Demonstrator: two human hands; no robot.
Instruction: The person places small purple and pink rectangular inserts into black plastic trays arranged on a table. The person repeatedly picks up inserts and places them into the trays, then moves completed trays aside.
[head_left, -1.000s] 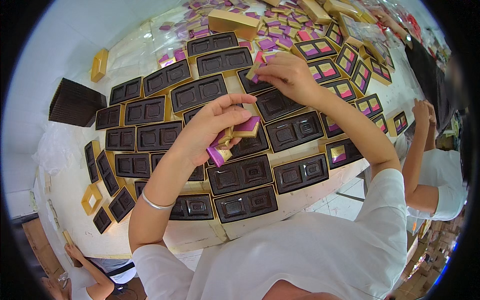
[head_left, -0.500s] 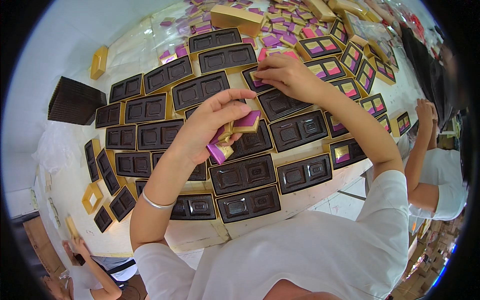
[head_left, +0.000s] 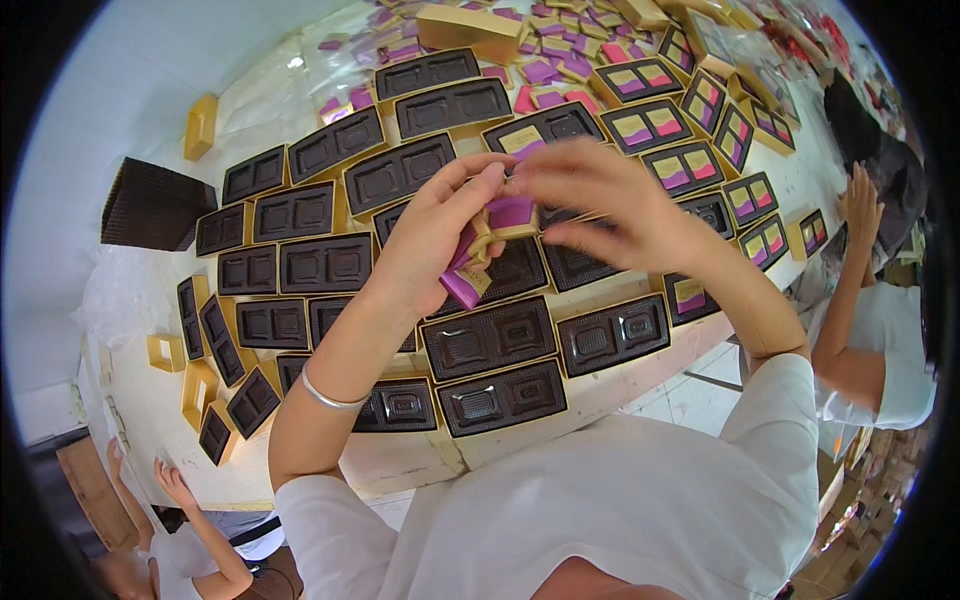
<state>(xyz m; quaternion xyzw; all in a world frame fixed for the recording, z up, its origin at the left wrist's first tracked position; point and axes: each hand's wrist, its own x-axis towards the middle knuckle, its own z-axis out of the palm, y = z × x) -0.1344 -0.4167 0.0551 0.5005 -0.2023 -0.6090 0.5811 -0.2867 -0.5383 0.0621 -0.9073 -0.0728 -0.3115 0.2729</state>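
My left hand (head_left: 425,240) is closed around several small wrapped squares (head_left: 512,216) in purple and gold, probably chocolates, over the middle of the table. My right hand (head_left: 610,205) is beside its fingertips, smeared by motion, so I cannot tell whether it holds anything. Just beyond both hands is a gold box with a dark tray (head_left: 572,122), one wrapped square (head_left: 522,139) lying in its left compartment. Under and around my hands stand more gold boxes with bare dark trays (head_left: 488,337), partly hidden by my arms.
Filled boxes (head_left: 680,168) stand to the right. Loose wrapped squares (head_left: 545,70) are heaped at the back, near a long gold box (head_left: 470,32). A stack of dark trays (head_left: 155,205) stands at left, gold sleeves (head_left: 198,395) lower down. Co-workers' hands show at right (head_left: 860,205) and lower left (head_left: 175,485).
My right hand has drawn back from the far box to my left hand, leaving a wrapped square in that box's left compartment. Another gold sleeve now lies at the left edge.
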